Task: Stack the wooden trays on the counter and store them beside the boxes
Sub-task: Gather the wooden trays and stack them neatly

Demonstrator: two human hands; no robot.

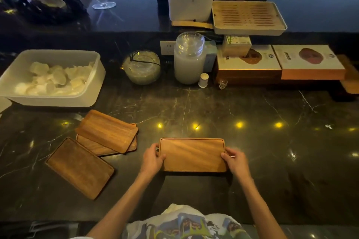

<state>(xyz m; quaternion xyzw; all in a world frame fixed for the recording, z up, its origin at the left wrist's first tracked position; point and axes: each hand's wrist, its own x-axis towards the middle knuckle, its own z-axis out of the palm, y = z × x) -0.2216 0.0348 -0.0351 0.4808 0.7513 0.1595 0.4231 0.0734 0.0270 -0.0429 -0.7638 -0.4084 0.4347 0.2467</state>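
Observation:
A rectangular wooden tray (192,154) lies flat on the dark marble counter (252,122) straight in front of me. My left hand (152,159) grips its left short edge and my right hand (236,161) grips its right short edge. To the left, two wooden trays (106,134) lie loosely one on top of the other, askew. Another single tray (79,168) lies nearer me at the left, turned at an angle. The boxes (279,60) stand at the back right against the counter's raised ledge.
A white plastic tub (93,83) with pale contents sits at the back left. A glass bowl (141,67), a lidded glass jar (189,58), a small white pot (203,80) and a tiny glass (223,84) stand mid-back. A slatted tea tray (247,17) rests on the ledge.

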